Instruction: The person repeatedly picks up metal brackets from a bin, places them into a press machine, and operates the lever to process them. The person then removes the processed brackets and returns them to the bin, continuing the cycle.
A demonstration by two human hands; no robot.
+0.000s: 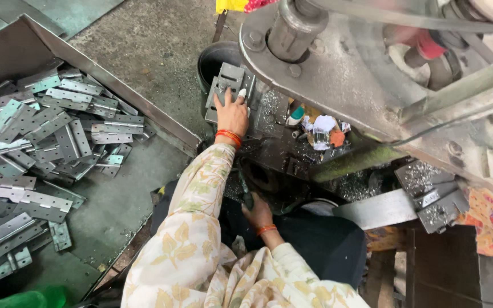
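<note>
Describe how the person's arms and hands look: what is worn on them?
Both arms wear loose cream sleeves printed with yellow-green leaves. The left hand and the right hand are bare, without gloves; each wrist carries a thin orange-red thread band.

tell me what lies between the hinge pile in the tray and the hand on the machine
In the head view, between the hinge pile and the left hand on the hinge plate runs the tray's slanted metal wall, then bare concrete floor.

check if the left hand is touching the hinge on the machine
Touching: the head view shows the left hand pressed flat on the hinge.
</note>
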